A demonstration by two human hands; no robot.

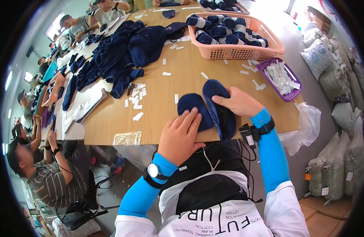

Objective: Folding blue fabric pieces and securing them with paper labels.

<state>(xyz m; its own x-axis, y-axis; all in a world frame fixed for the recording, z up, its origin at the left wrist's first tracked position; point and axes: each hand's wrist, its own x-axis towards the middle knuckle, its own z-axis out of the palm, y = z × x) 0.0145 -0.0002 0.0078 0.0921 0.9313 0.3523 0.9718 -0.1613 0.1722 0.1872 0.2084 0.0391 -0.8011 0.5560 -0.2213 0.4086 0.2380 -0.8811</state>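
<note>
My left hand (178,136) lies on a dark blue cloth piece (190,102) with a rounded end, at the table's near edge. Its fingers are stretched out flat on the cloth. Just to the right, a longer dark blue cloth slipper (225,120) stands tilted, showing its hollow inside. My right hand (242,103) grips this slipper at its right edge, thumb on the near face and the other fingers hidden behind. The two blue pieces lie side by side and look alike in cloth.
A pink basket (229,55) holds several rolled navy bundles with white bands. Beside it, a purple tray (295,93) contains white paper slips. Navy cloth items (107,51) are heaped at the left. Loose slips dot the wooden table (162,87). A co-worker (51,173) sits at the left; sacks (336,162) stand right.
</note>
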